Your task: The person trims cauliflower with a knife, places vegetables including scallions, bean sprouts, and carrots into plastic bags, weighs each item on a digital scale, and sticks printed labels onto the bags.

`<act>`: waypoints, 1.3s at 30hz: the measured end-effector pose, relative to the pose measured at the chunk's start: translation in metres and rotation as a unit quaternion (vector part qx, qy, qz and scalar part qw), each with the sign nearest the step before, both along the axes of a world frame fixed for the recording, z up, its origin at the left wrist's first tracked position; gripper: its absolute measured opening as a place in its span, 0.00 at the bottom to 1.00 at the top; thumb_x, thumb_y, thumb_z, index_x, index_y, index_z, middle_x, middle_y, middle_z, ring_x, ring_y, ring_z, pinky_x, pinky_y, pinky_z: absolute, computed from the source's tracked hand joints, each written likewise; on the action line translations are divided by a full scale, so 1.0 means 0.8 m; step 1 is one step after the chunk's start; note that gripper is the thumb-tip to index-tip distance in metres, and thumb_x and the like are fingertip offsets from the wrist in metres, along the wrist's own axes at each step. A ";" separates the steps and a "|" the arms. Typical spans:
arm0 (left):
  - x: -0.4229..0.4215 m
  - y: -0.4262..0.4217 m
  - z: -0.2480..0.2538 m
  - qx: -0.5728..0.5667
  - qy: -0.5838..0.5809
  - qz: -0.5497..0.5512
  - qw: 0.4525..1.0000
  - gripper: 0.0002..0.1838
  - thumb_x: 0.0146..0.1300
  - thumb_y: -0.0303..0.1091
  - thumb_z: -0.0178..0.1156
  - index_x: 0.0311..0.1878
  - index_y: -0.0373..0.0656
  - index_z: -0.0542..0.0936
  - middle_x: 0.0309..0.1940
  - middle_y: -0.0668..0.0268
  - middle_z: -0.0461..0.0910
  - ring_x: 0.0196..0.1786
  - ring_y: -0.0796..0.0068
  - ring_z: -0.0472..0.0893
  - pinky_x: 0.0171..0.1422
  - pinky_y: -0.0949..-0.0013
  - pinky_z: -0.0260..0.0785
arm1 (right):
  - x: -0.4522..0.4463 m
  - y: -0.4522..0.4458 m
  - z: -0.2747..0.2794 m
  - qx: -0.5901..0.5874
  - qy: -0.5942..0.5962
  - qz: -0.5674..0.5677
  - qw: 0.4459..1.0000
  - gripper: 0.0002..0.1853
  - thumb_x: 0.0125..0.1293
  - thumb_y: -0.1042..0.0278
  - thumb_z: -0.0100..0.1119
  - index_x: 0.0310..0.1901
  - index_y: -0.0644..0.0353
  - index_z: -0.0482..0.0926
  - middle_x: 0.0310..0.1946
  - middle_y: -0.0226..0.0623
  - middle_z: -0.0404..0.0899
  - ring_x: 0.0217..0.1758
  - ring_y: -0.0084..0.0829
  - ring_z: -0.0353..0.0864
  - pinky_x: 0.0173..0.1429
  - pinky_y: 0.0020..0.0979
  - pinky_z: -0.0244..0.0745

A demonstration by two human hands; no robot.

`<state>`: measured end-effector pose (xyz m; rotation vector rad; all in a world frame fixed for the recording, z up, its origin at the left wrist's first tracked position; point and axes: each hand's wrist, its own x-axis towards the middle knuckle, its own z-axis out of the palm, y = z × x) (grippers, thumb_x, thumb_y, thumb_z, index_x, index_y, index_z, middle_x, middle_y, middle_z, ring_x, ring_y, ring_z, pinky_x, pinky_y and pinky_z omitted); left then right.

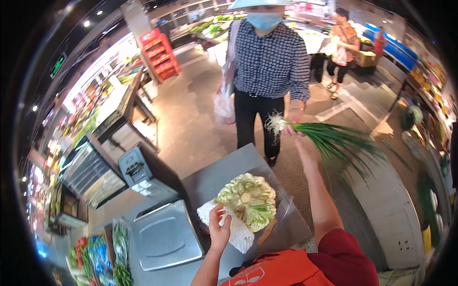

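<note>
My right hand (296, 135) is stretched far forward and closed on a bunch of spring onions (329, 138) near the white root end. The long green leaves hang out to the right. Another person's hand (296, 110) is at the same bunch, just above mine. My left hand (220, 228) is over the counter, fingers loosely bent and apart, in front of a white foam net (241, 234); whether it touches the net I cannot tell. Beside the net a large cauliflower (248, 198) lies stem side up on the grey counter (210, 176).
A weighing scale with a metal tray (164, 236) and a tall display housing (148, 171) stands to the left. Bagged greens (120, 243) and tomatoes (81, 243) lie further left. A masked person (272, 62) faces me across the counter; another person (341, 47) stands behind.
</note>
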<state>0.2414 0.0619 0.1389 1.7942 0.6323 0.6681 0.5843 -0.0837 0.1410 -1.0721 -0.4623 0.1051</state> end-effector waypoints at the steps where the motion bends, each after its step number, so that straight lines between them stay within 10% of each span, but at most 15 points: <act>1: -0.014 -0.001 -0.003 -0.009 0.005 0.019 1.000 0.20 0.56 0.22 0.56 0.53 0.43 0.69 0.49 0.67 0.71 0.44 0.75 0.75 0.51 0.70 0.66 | -0.001 0.000 0.016 0.023 0.085 0.027 0.996 0.26 0.60 0.60 0.56 0.56 0.66 0.65 0.53 0.36 0.69 0.55 0.27 0.67 0.60 0.29 0.61; 4: -0.058 -0.001 -0.010 -0.124 0.026 0.063 0.990 0.17 0.58 0.22 0.55 0.51 0.42 0.69 0.32 0.69 0.74 0.36 0.81 0.75 0.43 0.75 0.67 | -0.056 0.025 0.095 -0.104 0.259 -0.188 0.942 0.33 0.55 0.49 0.64 0.56 0.64 0.70 0.55 0.36 0.69 0.55 0.25 0.67 0.60 0.30 0.62; 5: -0.074 0.000 -0.020 -0.159 0.029 0.078 0.984 0.17 0.58 0.22 0.55 0.51 0.42 0.69 0.29 0.69 0.74 0.35 0.82 0.75 0.42 0.76 0.67 | -0.041 0.029 0.077 0.065 0.234 -0.113 0.963 0.30 0.52 0.51 0.67 0.52 0.62 0.73 0.50 0.34 0.72 0.50 0.24 0.70 0.56 0.31 0.65; 7: -0.101 0.003 -0.046 -0.184 -0.025 0.093 0.978 0.16 0.58 0.22 0.54 0.51 0.41 0.69 0.29 0.69 0.74 0.33 0.82 0.74 0.41 0.76 0.67 | -0.037 0.034 0.081 0.038 0.181 -0.186 0.965 0.19 0.56 0.58 0.65 0.46 0.58 0.76 0.41 0.29 0.75 0.40 0.21 0.72 0.48 0.29 0.67; 14: -0.086 0.016 -0.174 -0.183 -0.049 0.023 0.982 0.40 0.59 0.35 0.60 0.68 0.33 0.48 0.64 0.50 0.56 0.64 0.65 0.62 0.61 0.67 0.60 | -0.139 0.048 0.143 0.155 0.068 -0.004 0.986 0.15 0.65 0.62 0.50 0.48 0.63 0.72 0.45 0.38 0.76 0.51 0.30 0.73 0.59 0.34 0.65; 23: -0.194 0.060 -0.042 -0.093 0.056 -0.074 0.991 0.29 0.59 0.37 0.59 0.60 0.34 0.62 0.51 0.53 0.71 0.53 0.62 0.74 0.55 0.66 0.67 | -0.449 0.239 0.075 0.231 0.408 0.323 0.822 0.11 0.59 0.65 0.60 0.40 0.60 0.72 0.42 0.37 0.73 0.49 0.31 0.71 0.59 0.33 0.67; 33: -0.419 0.174 -0.047 -0.121 0.052 -0.014 0.991 0.11 0.57 0.23 0.57 0.45 0.35 0.74 0.33 0.64 0.79 0.34 0.78 0.78 0.43 0.74 0.71 | -0.674 0.365 -0.068 -0.055 0.591 0.234 0.770 0.35 0.60 0.35 0.49 0.57 0.59 0.63 0.57 0.33 0.63 0.62 0.33 0.57 0.70 0.41 0.47; 34: -0.428 0.182 -0.049 -0.123 0.065 -0.003 0.990 0.11 0.57 0.24 0.57 0.45 0.35 0.74 0.31 0.65 0.78 0.33 0.79 0.77 0.42 0.74 0.71 | -0.672 0.353 -0.077 -0.055 0.540 0.323 0.775 0.45 0.60 0.37 0.51 0.69 0.55 0.43 0.67 0.41 0.46 0.69 0.36 0.49 0.69 0.39 0.49; 39: -0.446 0.207 -0.054 -0.112 0.061 0.017 0.992 0.10 0.57 0.25 0.58 0.43 0.36 0.75 0.28 0.67 0.76 0.27 0.81 0.73 0.34 0.76 0.68 | -0.655 0.253 0.020 -0.323 0.293 0.476 0.763 0.20 0.66 0.53 0.50 0.50 0.59 0.71 0.47 0.36 0.73 0.50 0.27 0.73 0.53 0.31 0.67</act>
